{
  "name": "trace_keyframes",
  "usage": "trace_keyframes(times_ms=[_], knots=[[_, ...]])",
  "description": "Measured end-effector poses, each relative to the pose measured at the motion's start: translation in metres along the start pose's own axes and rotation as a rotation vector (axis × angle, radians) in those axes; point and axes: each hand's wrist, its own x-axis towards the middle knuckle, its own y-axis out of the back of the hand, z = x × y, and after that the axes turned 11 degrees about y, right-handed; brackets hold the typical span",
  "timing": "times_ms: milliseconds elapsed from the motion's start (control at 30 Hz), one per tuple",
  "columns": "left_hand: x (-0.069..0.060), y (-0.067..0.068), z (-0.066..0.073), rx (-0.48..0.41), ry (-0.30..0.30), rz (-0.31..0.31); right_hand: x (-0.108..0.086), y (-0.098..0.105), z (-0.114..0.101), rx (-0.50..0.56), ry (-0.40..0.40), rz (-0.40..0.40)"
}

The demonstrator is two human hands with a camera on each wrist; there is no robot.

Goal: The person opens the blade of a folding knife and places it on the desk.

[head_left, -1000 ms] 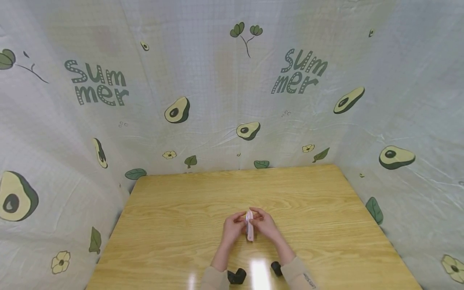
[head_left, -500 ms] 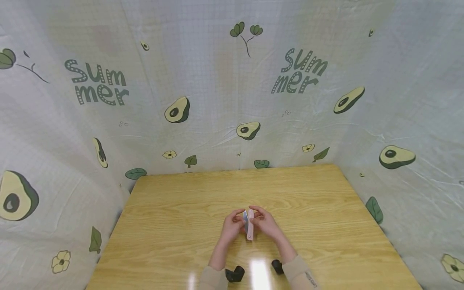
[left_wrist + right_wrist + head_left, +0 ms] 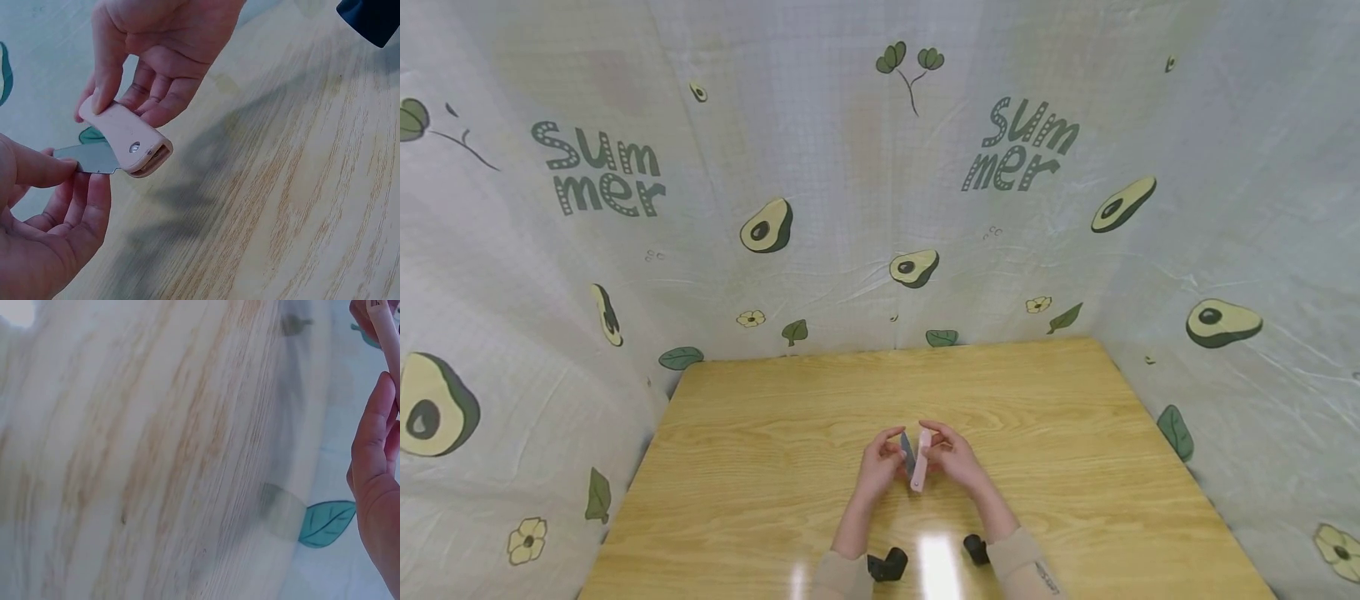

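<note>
A folding knife with a pale pink handle point(image 3: 921, 467) is held between both hands, above the wooden table. Its grey blade point(image 3: 94, 156) stands partly out of the handle, at an angle to it. My left hand point(image 3: 877, 471) pinches the blade between thumb and fingers. On the other side, my right hand point(image 3: 958, 461) grips the handle near its far end, the thumb lying on its flat face in the left wrist view. A round metal pivot point(image 3: 135, 147) shows at the handle's near end. The right wrist view catches only a slice of the handle point(image 3: 386, 337) beside the right hand.
The wood-grain table point(image 3: 760, 433) stretches out on all sides of the hands. A pale cloth point(image 3: 842, 167) printed with avocados and leaves hangs behind it and at both sides. Black wrist devices point(image 3: 889, 565) sit by the sleeves.
The blade has swung out from the handle, so the gap between them has widened. The right hand has shifted slightly right and farther away with the handle.
</note>
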Motion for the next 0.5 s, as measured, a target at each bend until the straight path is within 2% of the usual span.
trace_keyframes(times_ms=[267,500], knots=[[-0.0031,0.0031,0.0036,-0.133,0.03,0.074,0.0009,0.0057,0.0019,0.082,-0.015,0.125],[-0.0088,0.0038,0.0069,-0.236,0.034,0.148,-0.0002,0.0087,0.003,0.178,0.003,0.187]])
